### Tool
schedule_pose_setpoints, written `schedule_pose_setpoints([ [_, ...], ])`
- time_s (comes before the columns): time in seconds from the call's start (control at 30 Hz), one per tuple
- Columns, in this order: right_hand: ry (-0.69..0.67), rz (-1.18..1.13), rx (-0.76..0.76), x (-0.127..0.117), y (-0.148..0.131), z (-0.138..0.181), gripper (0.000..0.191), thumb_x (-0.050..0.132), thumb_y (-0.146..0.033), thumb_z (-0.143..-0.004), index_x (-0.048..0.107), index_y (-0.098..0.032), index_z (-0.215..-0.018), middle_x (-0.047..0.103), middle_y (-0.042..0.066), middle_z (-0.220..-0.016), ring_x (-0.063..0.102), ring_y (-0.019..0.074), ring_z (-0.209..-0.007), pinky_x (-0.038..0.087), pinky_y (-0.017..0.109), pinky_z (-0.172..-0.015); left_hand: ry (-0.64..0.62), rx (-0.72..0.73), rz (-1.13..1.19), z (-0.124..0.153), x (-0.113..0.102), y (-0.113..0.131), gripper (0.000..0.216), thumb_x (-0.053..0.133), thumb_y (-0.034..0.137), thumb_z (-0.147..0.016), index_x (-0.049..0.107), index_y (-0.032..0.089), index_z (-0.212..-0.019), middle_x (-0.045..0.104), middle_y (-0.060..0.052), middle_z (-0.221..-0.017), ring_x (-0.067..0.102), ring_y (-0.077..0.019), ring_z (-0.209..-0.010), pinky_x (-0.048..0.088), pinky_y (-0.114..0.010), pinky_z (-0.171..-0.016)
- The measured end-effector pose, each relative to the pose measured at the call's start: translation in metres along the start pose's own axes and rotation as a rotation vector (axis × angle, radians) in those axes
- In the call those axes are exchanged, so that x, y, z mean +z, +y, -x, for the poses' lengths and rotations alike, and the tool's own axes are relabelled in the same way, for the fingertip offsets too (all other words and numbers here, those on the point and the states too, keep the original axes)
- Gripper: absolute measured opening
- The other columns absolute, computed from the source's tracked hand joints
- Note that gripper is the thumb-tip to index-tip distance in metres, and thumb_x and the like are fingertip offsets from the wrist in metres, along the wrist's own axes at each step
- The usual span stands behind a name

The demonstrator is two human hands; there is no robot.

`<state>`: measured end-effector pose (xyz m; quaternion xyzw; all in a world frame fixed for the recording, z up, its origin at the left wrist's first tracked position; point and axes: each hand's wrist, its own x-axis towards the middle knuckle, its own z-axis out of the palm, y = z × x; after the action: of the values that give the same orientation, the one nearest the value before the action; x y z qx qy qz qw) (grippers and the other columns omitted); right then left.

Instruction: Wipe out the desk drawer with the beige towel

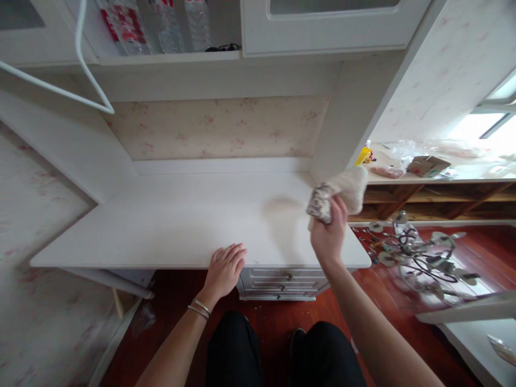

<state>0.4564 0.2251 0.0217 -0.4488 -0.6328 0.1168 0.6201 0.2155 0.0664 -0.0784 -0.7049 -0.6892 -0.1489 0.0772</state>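
My right hand (pixel 329 232) is closed around a bunched cream and patterned cloth (pixel 342 192), lifted above the right end of the white desk top (pixel 161 226). The cloth looks blurred from motion and casts a faint shadow on the surface. At the desk's front edge my left hand (pixel 226 266) lies flat with its fingers spread and nothing in it. Thin bangles circle that wrist.
A white drawer unit (pixel 282 284) sits under the desk. Bottles (pixel 161 24) stand on the shelf above, beside a white hanger (pixel 80 64). To the right, a metal light fixture (pixel 419 255) lies on the red wooden floor, and a side shelf (pixel 427 166) holds a box and bags.
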Motion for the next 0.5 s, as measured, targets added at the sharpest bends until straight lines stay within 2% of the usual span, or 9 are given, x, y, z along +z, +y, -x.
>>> schedule_pose_setpoints([
  [0.07, -0.306, 0.095, -0.09, 0.043, 0.0, 0.007, 0.049, 0.043, -0.015, -0.082, 0.054, -0.02, -0.129, 0.035, 0.012, -0.149, 0.036, 0.022, -0.135, 0.033, 0.042, -0.11, 0.01, -0.009, 0.004, 0.0, -0.001, 0.001, 0.033, 0.037, 0.032, -0.098, 0.054, 0.036, -0.127, 0.053, 0.004, -0.139, 0.046, -0.0174, -0.13, 0.03, -0.042, -0.108],
  [0.13, -0.71, 0.28, -0.093, 0.079, 0.003, 0.023, 0.052, 0.041, -0.019, -0.085, 0.049, -0.026, -0.136, 0.036, 0.007, -0.15, 0.028, 0.025, -0.139, 0.026, 0.053, -0.111, 0.012, -0.018, 0.004, 0.0, -0.002, 0.002, 0.033, 0.038, 0.031, -0.098, 0.055, 0.037, -0.126, 0.053, 0.005, -0.139, 0.046, -0.0173, -0.129, 0.031, -0.042, -0.108],
  [0.2, -1.022, 0.466, -0.02, 0.104, 0.008, 0.042, 0.055, 0.042, -0.034, -0.09, 0.039, -0.031, -0.144, 0.028, 0.005, -0.155, 0.015, 0.0303, -0.144, 0.016, 0.066, -0.109, 0.009, -0.025, 0.003, 0.0, -0.003, 0.002, 0.033, 0.038, 0.032, -0.098, 0.054, 0.038, -0.126, 0.053, 0.006, -0.14, 0.046, -0.0173, -0.13, 0.031, -0.042, -0.108],
  [0.23, -1.106, 0.534, 0.016, 0.112, 0.01, 0.05, 0.059, 0.041, -0.043, -0.09, 0.032, -0.032, -0.147, 0.021, 0.004, -0.158, 0.007, 0.0321, -0.145, 0.01, 0.069, -0.108, 0.006, -0.028, 0.003, 0.0, -0.003, 0.003, 0.033, 0.037, 0.032, -0.098, 0.054, 0.038, -0.127, 0.052, 0.006, -0.14, 0.045, -0.0173, -0.13, 0.031, -0.043, -0.108],
  [0.27, -1.149, 0.573, 0.044, 0.117, 0.013, 0.056, 0.063, 0.039, -0.051, -0.09, 0.027, -0.032, -0.149, 0.014, 0.003, -0.16, 0.002, 0.0332, -0.145, 0.006, 0.071, -0.107, 0.003, -0.03, 0.004, 0.0, -0.004, 0.003, 0.034, 0.037, 0.032, -0.098, 0.054, 0.039, -0.127, 0.051, 0.006, -0.141, 0.045, -0.0174, -0.13, 0.03, -0.043, -0.108],
  [0.33, -1.128, 0.567, 0.05, 0.118, 0.017, 0.063, 0.07, 0.038, -0.059, -0.089, 0.022, -0.031, -0.151, 0.006, 0.002, -0.161, -0.003, 0.0336, -0.146, 0.003, 0.072, -0.107, -0.005, -0.031, 0.004, 0.0, -0.004, 0.003, 0.034, 0.036, 0.032, -0.099, 0.053, 0.039, -0.128, 0.051, 0.006, -0.141, 0.044, -0.0174, -0.13, 0.03, -0.043, -0.108],
  [0.4, -1.033, 0.499, -0.01, 0.107, 0.02, 0.066, 0.068, 0.039, -0.056, -0.09, 0.022, -0.03, -0.151, 0.009, 0.003, -0.16, 0.002, 0.0312, -0.146, 0.004, 0.071, -0.108, -0.018, -0.03, 0.003, 0.0, -0.003, 0.002, 0.035, 0.035, 0.032, -0.099, 0.053, 0.038, -0.129, 0.05, 0.005, -0.142, 0.044, -0.0175, -0.131, 0.03, -0.044, -0.108],
  [0.5, -0.876, 0.405, -0.151, 0.072, 0.025, 0.082, 0.056, 0.039, -0.04, -0.094, 0.031, -0.023, -0.147, 0.023, 0.006, -0.157, 0.016, 0.0241, -0.145, 0.009, 0.062, -0.114, -0.026, -0.024, -0.001, 0.0, -0.002, 0.0, 0.035, 0.035, 0.033, -0.099, 0.053, 0.037, -0.129, 0.051, 0.004, -0.141, 0.045, -0.0183, -0.13, 0.032, -0.044, -0.106],
])
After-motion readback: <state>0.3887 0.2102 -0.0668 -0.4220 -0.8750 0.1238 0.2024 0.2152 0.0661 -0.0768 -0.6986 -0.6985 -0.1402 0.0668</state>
